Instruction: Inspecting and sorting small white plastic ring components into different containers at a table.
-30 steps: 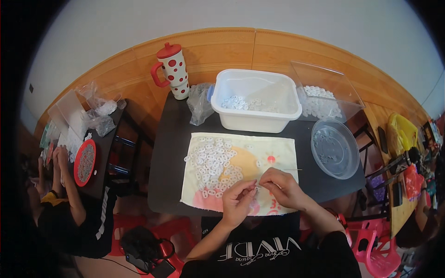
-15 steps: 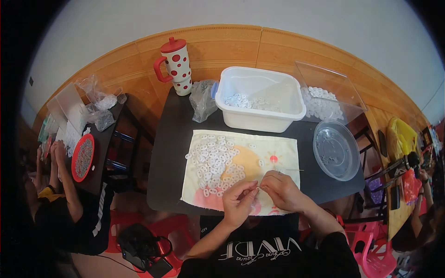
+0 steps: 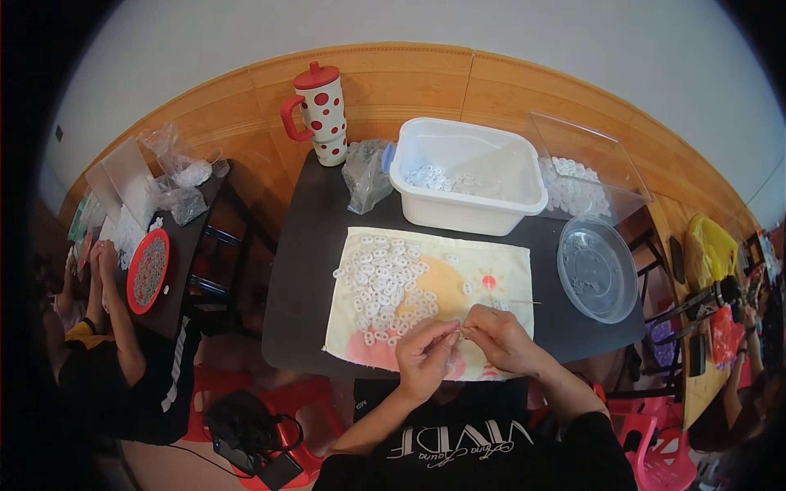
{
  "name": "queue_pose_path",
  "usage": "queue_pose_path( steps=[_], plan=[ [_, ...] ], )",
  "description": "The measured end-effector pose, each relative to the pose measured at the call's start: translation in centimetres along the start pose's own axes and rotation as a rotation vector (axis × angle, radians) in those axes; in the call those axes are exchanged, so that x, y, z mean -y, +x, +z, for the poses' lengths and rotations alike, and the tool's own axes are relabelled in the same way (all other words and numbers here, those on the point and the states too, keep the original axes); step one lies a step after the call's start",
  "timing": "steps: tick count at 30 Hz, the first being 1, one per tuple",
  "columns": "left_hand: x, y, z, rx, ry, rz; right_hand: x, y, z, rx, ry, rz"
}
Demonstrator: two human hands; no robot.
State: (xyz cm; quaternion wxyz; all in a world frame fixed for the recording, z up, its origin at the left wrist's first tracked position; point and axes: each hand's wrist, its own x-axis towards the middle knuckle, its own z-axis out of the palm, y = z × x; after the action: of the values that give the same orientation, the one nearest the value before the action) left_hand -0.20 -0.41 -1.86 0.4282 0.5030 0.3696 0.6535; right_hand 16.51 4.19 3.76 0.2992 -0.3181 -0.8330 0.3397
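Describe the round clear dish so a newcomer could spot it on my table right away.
Start at the dark table in front of the person, then find the white rectangular tub at its far edge. The round clear dish sits near the table's right end, right of the printed cloth. It is the only round, see-through container there; the clear box behind it is angular.

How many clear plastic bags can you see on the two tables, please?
3: one bag on the dark table beside the white tub, two bags on the left table. Others may be hidden.
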Motion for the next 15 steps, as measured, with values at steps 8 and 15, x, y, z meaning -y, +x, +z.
queue_pose_path(
  steps=[8,15],
  plan=[
    [0.1,0.3,0.0,0.017,0.047,-0.004,-1.0,-0.3,-2.4,-0.265,-0.024,0.107],
    [0.6,0.0,0.0,-0.023,-0.053,-0.078,-3.9,2.2,-2.9,-0.133,-0.614,-0.106]
  ],
)
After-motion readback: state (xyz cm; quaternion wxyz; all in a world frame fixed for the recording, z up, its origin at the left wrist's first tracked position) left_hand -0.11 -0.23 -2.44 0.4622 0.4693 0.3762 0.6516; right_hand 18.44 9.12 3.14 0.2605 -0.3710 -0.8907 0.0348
